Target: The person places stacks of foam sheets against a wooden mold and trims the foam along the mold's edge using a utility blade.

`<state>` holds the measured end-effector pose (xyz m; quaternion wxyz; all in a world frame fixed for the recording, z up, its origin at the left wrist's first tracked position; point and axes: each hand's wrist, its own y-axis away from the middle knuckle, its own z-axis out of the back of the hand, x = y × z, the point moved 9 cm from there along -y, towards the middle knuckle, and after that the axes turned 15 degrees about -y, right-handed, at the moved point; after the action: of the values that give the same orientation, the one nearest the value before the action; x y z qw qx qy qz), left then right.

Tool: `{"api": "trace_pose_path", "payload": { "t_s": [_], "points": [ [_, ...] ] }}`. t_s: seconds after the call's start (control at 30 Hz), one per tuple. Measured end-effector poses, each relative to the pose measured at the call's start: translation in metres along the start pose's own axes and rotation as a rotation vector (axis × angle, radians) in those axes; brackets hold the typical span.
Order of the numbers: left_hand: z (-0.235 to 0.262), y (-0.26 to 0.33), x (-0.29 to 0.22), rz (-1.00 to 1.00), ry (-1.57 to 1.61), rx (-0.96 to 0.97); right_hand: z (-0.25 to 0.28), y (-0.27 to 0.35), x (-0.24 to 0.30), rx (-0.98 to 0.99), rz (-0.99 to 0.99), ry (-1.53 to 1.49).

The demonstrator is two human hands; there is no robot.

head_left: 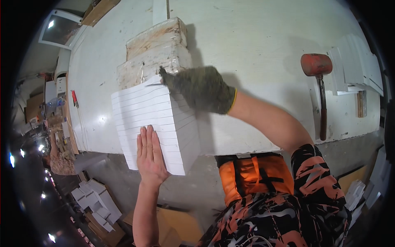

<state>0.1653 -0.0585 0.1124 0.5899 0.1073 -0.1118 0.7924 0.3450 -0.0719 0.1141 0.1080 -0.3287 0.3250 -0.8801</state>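
A thick stack of white sheets (154, 111) stands on edge at the near edge of the white worktable (255, 37), partly overhanging it. My bare left hand (150, 156) lies flat, fingers together, against the stack's near lower face. My right hand (201, 88), in a dark knitted glove with a yellow cuff, grips the stack's far upper corner and right side. Right behind the stack sits a plastic-wrapped bundle (154, 51) of pale material.
A hammer with a red head (317, 66) and long handle lies at the table's right. White sheets are piled (356, 64) at the far right beside a small wooden block (361, 103). More white pieces lie on the floor (94, 203) at lower left, over cardboard.
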Motion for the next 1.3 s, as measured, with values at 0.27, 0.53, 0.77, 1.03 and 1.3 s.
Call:
{"api": "trace_pose_path", "payload": {
  "t_s": [0.27, 0.53, 0.77, 1.03, 1.3],
  "points": [
    [0.005, 0.01, 0.005, 0.018, -0.037, 0.022, -0.027, 0.039, 0.1, 0.429, 0.137, -0.487],
    [0.007, -0.002, 0.001, 0.041, -0.02, -0.001, -0.039, 0.037, 0.047, 0.226, 0.236, -0.107],
    [0.023, 0.004, 0.017, 0.088, 0.007, 0.011, -0.002, 0.018, 0.062, 0.282, 0.014, -0.62],
    [0.012, 0.006, 0.003, 0.013, 0.058, 0.054, 0.033, 0.009, -0.019, -0.213, -0.227, -0.091],
    [0.023, 0.026, 0.013, 0.065, 0.127, -0.013, 0.005, 0.006, -0.01, -0.047, -0.258, -0.197]
  ]
}}
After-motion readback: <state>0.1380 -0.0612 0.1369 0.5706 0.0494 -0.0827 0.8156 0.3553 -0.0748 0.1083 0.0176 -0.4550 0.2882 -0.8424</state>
